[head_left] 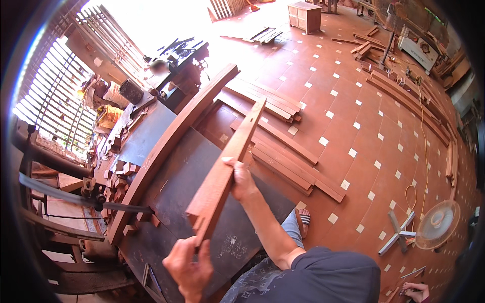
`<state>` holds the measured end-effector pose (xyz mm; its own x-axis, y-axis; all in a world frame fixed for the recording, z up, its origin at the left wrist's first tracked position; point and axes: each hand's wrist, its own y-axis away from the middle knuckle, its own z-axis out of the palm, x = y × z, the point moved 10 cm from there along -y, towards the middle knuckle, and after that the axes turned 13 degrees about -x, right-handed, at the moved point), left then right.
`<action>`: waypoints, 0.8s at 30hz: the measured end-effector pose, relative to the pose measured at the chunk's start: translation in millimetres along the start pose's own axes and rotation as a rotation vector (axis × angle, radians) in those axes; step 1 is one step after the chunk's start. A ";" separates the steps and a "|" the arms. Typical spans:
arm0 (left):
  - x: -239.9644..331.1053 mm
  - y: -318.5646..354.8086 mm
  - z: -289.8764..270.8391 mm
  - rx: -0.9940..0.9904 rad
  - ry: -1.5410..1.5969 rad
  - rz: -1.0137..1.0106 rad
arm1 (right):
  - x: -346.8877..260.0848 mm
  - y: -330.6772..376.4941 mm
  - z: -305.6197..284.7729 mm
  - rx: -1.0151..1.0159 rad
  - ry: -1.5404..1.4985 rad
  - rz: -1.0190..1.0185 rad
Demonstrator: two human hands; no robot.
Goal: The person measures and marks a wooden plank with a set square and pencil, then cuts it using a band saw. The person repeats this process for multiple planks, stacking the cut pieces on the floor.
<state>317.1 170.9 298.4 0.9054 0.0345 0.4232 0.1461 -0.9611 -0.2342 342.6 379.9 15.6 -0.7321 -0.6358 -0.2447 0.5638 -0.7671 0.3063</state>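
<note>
A long reddish-brown wooden beam (227,161) slants across the view above a dark metal table. A small slot shows close to its far end, and a stepped cut marks its near end. My right hand (242,181) is wrapped round the beam's middle, thumb on the upper face. At the lower left, my left hand (191,267) grips the near, cut end between thumb and fingers. The dark metal saw table (202,156) lies beneath. To the left, a narrow saw blade (121,207) runs down toward its surface, beside a long thick timber (172,136) lying across the table.
Stacked planks (288,166) lie on the tiled floor beyond the table. Small wood offcuts (118,177) are heaped left. A fan (437,224) stands at right, near a yellow cord (423,131). Another person's limb (417,291) shows lower right. A wooden cabinet (304,17) stands far back.
</note>
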 end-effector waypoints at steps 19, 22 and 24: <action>37.7 -33.2 327.5 -0.183 1.151 -0.896 | -231.5 -68.8 -226.7 0.620 1.459 0.428; 54.2 -5.4 385.3 -0.268 1.389 -1.068 | -247.6 -50.5 -239.9 0.721 1.599 0.539; 72.0 13.2 409.3 -0.375 1.350 -1.128 | -254.9 -30.1 -257.7 0.698 1.599 0.523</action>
<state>547.4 272.8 -32.5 -0.5006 0.6095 0.6147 0.1362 -0.6458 0.7513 610.8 542.8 -168.3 0.7135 -0.5558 -0.4266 0.0367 -0.5784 0.8149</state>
